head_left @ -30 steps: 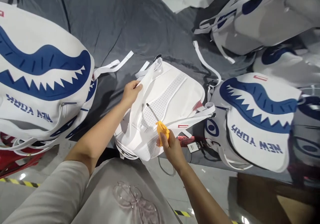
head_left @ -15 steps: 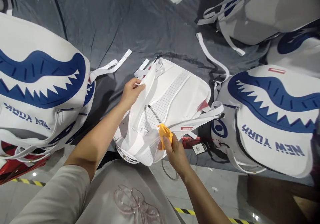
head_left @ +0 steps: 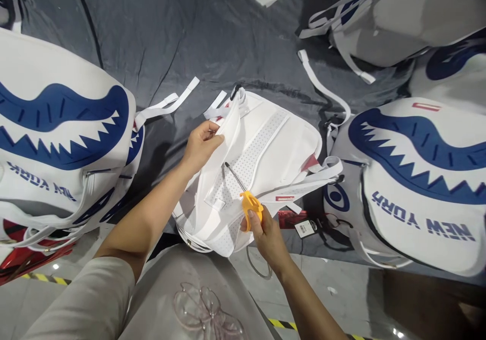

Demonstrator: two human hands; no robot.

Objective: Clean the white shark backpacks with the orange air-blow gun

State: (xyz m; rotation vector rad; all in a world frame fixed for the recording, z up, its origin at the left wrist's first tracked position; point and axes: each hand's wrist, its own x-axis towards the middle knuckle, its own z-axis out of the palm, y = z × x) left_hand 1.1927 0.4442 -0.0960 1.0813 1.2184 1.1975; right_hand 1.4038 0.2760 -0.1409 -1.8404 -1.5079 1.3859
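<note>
In front of me a white backpack (head_left: 283, 147) lies with its back panel and shoulder straps facing up. My left hand (head_left: 203, 145) pinches the edge of its left shoulder strap (head_left: 230, 127), thumb against the strap. Wrapped around the yellow handles of a pair of scissors (head_left: 251, 206), my right hand (head_left: 264, 234) is over the lower part of the bag. The blades look closed and point up and left above the dotted mesh strip. The right shoulder strap (head_left: 304, 185), with a small red label, reaches out to the right.
A white backpack with a blue shark mouth (head_left: 61, 112) stands at left, a similar backpack (head_left: 413, 163) at right. Another backpack (head_left: 413, 16) lies at the upper right. Grey cloth (head_left: 152, 41) covers the table. A paper hang tag (head_left: 305, 228) lies by the right backpack.
My left hand has shifted slightly right and down along the strap edge. The scissors and right hand have barely moved. The view has shifted a little.
</note>
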